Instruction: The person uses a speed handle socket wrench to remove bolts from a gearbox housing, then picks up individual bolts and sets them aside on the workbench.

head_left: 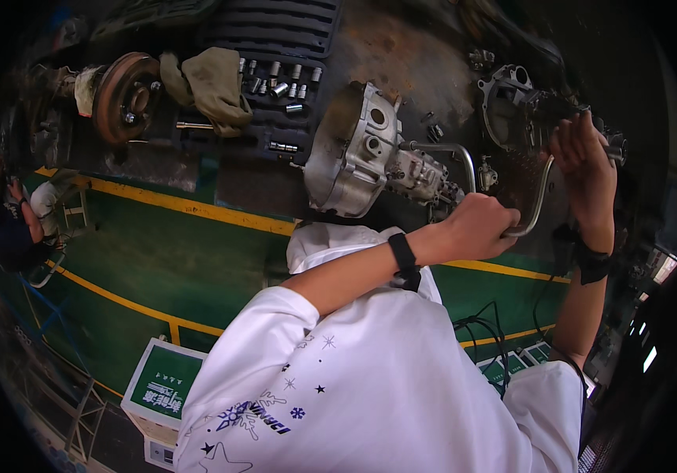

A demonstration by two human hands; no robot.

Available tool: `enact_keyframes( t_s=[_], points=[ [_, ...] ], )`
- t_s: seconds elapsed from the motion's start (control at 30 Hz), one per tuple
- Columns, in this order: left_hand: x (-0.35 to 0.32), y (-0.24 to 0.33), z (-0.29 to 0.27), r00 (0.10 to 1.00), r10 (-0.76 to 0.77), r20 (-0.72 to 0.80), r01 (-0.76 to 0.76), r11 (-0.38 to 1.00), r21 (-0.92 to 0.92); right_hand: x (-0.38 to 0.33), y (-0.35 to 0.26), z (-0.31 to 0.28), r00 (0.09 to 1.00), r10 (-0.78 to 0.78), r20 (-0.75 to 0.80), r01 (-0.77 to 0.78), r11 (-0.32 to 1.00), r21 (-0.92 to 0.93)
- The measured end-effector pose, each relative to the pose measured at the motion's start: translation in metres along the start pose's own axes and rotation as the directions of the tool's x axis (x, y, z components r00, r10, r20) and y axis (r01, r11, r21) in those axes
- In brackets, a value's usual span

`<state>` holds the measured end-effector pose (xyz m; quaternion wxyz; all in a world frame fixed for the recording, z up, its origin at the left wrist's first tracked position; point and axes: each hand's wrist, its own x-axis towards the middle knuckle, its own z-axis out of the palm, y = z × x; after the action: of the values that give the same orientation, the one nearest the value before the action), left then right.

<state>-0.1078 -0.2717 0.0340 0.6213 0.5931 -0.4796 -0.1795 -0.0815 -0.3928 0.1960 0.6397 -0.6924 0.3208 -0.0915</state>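
Observation:
My left hand [480, 226] is closed round the cranked middle of a steel speed brace [542, 195]. The brace's far-left shaft reaches the silver gearbox [420, 172], beside its bell housing [352, 158]; its tip is hard to make out there. My right hand [583, 162] has its palm against the brace's right end, with its fingers stretched upward and not wrapped round it. That end is hidden by the hand. A small metal fitting [487, 173] lies on the bench between the two arms of the brace.
A socket set case [315, 81] with several sockets, an olive cloth [216, 87] and a rusty brake drum [120, 102] are at the left. Another open housing [504, 102] stands at the back right. A person [23, 221] is at far left, and black cables [492, 331] hang behind me.

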Motion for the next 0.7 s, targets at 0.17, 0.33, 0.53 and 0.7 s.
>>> enact_keyframes(
  t_s=[0.17, 0.33, 0.53, 0.7],
  points=[
    [-0.005, -0.001, -0.083, 0.959, -0.06, -0.279, 0.007, 0.982, -0.188, -0.024, 0.026, -0.045, 0.983, -0.104, 0.153, 0.08, 0.985, 0.155],
    [0.014, -0.016, -0.116, 0.943, -0.091, -0.321, 0.075, 0.995, -0.062, -0.02, 0.013, -0.019, 0.969, -0.201, 0.145, 0.222, 0.965, -0.142],
    [0.049, -0.033, -0.126, 0.887, -0.193, -0.42, 0.152, 0.98, -0.127, -0.049, 0.027, -0.011, 0.954, -0.271, 0.126, 0.298, 0.9, -0.317],
    [0.079, -0.044, -0.113, 0.924, -0.136, -0.357, 0.124, 0.991, -0.057, -0.083, 0.037, -0.003, 0.939, -0.303, 0.161, 0.34, 0.884, -0.321]
  ],
)
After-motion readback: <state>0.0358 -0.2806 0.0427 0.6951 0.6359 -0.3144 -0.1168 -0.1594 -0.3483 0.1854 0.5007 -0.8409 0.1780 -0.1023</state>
